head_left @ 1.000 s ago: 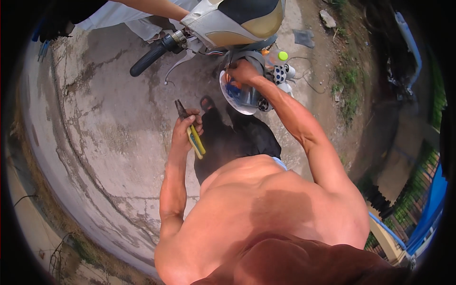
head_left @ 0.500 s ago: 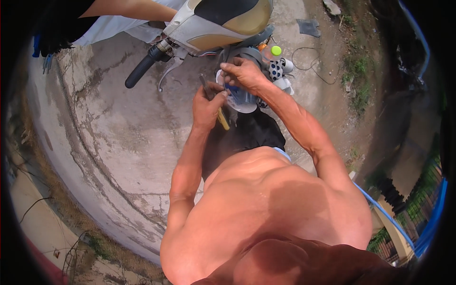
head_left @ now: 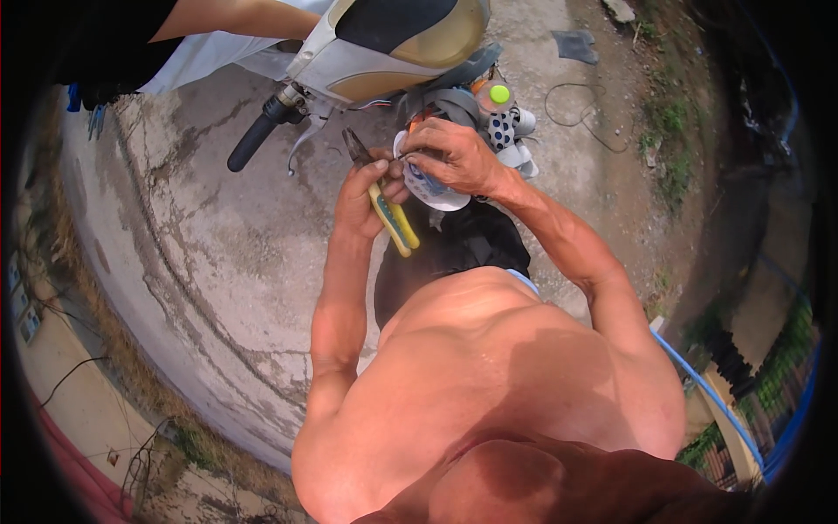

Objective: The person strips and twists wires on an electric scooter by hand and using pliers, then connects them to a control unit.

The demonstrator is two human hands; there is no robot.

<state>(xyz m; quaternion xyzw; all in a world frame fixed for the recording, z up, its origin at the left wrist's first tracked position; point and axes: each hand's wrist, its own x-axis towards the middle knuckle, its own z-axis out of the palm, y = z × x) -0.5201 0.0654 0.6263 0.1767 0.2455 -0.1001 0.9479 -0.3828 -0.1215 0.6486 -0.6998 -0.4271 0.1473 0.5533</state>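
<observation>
My left hand (head_left: 356, 199) is closed round a pair of pliers (head_left: 393, 220) with yellow-green handles, the dark jaws pointing up and away from me. Close beside it on the right, my right hand (head_left: 463, 162) has its fingers bent in a pinch; a small dark piece shows at the fingertips, too little of it to name. Below the right hand is a round white-rimmed container (head_left: 452, 204) with something blue in it, partly covered by the hand. My pliers stand near the brake lever (head_left: 302, 141) of a scooter.
The white and gold scooter front (head_left: 384, 79) with its black handlebar grip (head_left: 253, 144) lies ahead. A person's arm (head_left: 240, 19) reaches behind it. A bottle with a lime cap (head_left: 499, 96) and a dotted item (head_left: 501, 131) stand to the right. Cracked concrete (head_left: 218, 236) spreads left.
The pliers have turned in my left hand, so both handles now show. My right hand has come lower and closer to the left, its fingers more curled.
</observation>
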